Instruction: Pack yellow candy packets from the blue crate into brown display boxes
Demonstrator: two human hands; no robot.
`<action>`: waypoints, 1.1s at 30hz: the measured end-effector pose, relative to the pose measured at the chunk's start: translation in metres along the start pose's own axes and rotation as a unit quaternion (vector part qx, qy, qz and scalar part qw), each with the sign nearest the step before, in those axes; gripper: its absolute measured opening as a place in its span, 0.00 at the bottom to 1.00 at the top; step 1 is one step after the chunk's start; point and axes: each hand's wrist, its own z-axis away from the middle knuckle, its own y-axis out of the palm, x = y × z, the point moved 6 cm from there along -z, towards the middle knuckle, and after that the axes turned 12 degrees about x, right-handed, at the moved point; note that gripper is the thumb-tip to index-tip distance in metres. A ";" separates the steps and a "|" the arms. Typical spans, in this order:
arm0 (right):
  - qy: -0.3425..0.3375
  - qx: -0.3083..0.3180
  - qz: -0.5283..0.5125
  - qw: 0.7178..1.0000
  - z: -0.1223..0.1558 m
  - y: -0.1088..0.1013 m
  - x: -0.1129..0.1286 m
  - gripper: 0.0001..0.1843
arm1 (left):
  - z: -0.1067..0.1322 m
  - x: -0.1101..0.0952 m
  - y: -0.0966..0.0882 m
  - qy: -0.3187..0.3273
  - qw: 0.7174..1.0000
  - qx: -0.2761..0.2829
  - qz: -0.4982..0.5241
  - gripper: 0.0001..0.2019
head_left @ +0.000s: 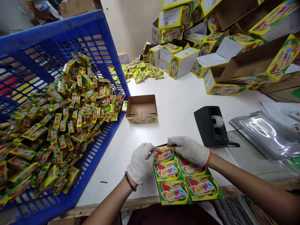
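Observation:
Both my hands wear white knit gloves. My left hand [140, 162] is closed, pinching the upper left edge of a flat printed "Twins" carton sheet [185, 184] that lies on the white table [178, 106] near the front edge. My right hand [189, 150] is closed over the sheet's top edge, fingers curled onto it. The sheet is green and yellow with watermelon pictures on several panels.
A tilted blue plastic crate [96, 37] on the left holds several small candy packs [67, 122]. An open small carton [142, 109] sits mid-table. A black tape dispenser [212, 126] stands right of my hands, beside clear plastic sheets [264, 132]. Stacked yellow boxes [211, 47] fill the back right.

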 end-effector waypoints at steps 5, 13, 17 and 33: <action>0.052 0.007 0.212 0.976 0.003 0.007 0.010 0.12 | 0.000 0.003 0.009 0.043 0.997 -0.049 -0.038 0.07; 0.089 0.019 0.265 0.960 0.003 0.006 0.004 0.11 | -0.005 0.016 0.033 0.045 0.992 -0.092 0.075 0.06; 0.077 0.036 0.299 0.951 -0.001 0.010 0.004 0.12 | 0.000 0.022 0.041 0.026 0.990 -0.092 0.100 0.08; -0.036 0.090 0.267 0.959 -0.015 0.043 0.015 0.21 | 0.002 0.048 0.063 -0.172 0.939 -0.014 0.296 0.19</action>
